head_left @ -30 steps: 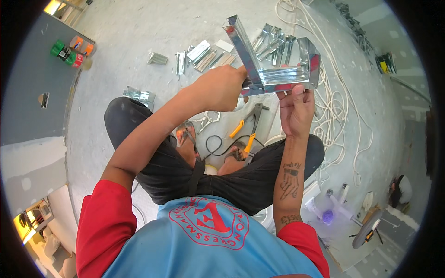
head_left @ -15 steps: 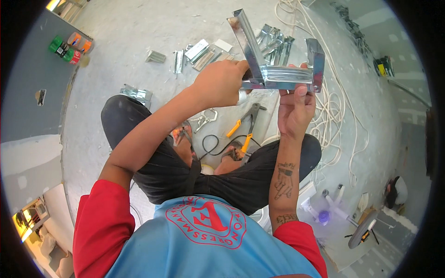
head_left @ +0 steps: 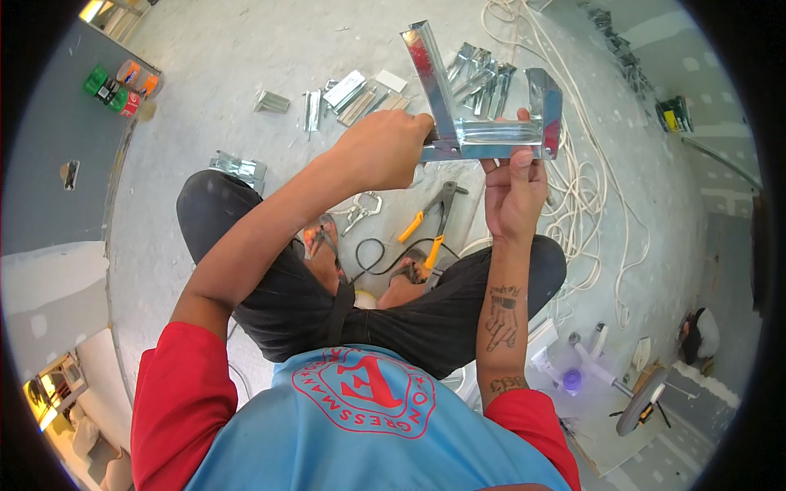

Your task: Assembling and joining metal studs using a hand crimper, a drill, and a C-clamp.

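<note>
A shiny metal channel bracket [head_left: 498, 133] is raised in front of me, with two folded arms standing up from its base. My left hand [head_left: 383, 147] is closed around the left end of that base, near the slanting arm; the fingertips are mostly hidden. From below, my right hand [head_left: 517, 182] grips the right part of the base, thumb on the near side and fingers behind. On the floor beneath lies a yellow-handled crimping or riveting tool [head_left: 440, 216]. Beside it are locking clamp pliers [head_left: 360, 211].
Several cut metal channel pieces [head_left: 348, 92] lie ahead, and more [head_left: 494, 82] sit behind the bracket. Loops of white cable [head_left: 594, 196] spread along the right. Two bottles [head_left: 110, 90] stand by the left wall. A fan-like stand [head_left: 602, 368] is at lower right.
The bracket has shifted slightly left and down with both hands still on it, and has turned a little. The tools on the floor stay where they were.
</note>
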Motion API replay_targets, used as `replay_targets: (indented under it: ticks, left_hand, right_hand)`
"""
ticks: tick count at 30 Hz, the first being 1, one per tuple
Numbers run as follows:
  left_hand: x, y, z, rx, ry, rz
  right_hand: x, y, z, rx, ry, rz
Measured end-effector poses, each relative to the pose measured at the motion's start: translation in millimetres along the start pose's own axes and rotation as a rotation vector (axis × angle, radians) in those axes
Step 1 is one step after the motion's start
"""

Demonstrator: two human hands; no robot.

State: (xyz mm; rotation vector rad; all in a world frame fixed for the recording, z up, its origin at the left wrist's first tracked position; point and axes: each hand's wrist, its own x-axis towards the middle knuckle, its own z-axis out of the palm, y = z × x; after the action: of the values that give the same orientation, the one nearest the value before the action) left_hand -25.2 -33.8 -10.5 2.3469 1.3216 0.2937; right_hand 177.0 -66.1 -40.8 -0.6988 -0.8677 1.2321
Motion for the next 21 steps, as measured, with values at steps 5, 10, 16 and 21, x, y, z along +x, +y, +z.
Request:
replay_targets:
  ticks: [5, 10, 16, 21]
  left_hand:
    - [0, -3, 1, -0.006, -0.011, -0.001]
    - [2, -8, 0, -0.021, -0.006, 0.02]
    - [5, -27, -11, -0.095, 0.183, 0.091]
    - [4, -50, -27, -0.065, 0.139, 0.141]
  right_hand:
    - [0, 2, -2, 0.009, -0.053, 0.065]
    - [0, 5, 0, 0.015, -0.018, 0.075]
    - [4, -1, -8, -0.006, -0.085, 0.106]
    - [8, -8, -18, 0.14, -0.095, 0.175]
